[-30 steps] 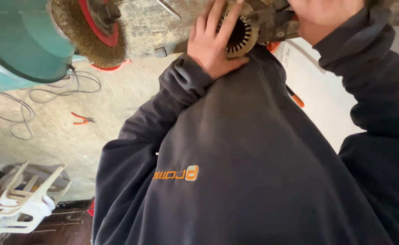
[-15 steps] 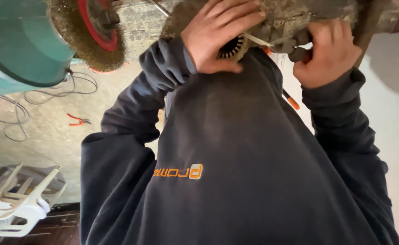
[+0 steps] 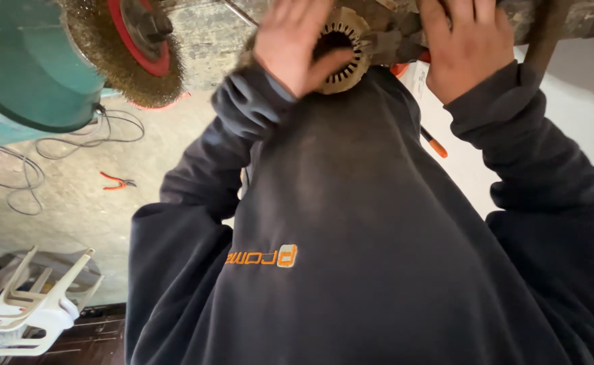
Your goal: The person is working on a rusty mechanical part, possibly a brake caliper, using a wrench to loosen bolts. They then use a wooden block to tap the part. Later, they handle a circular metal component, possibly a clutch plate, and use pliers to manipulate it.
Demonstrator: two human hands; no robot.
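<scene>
the bench grinder point(image 3: 26, 67), teal-bodied, and its wire brush wheel point(image 3: 117, 54) stood well to the outer side of the left fingers. the left hand point(image 3: 297, 47) was clamped about a slotted motor stator point(image 3: 341, 51), fingers wrapped on its rim. the right hand point(image 3: 469, 47) lay just beside, fingers closed on an orange-handled tool point(image 3: 398, 57). judged step: working the stator's slots; next move calls for a steady hold.

Around the slotted metal ring point(image 3: 341, 51) there are 2 hands: 1 left hand point(image 3: 297, 44) on it and 1 right hand point(image 3: 469, 47) just beside it. Left of the ring hangs 1 wire brush wheel point(image 3: 131, 57). Below that wheel lie 1 pair of red pliers point(image 3: 115, 181) and 1 white plastic chair point(image 3: 30, 307).
</scene>
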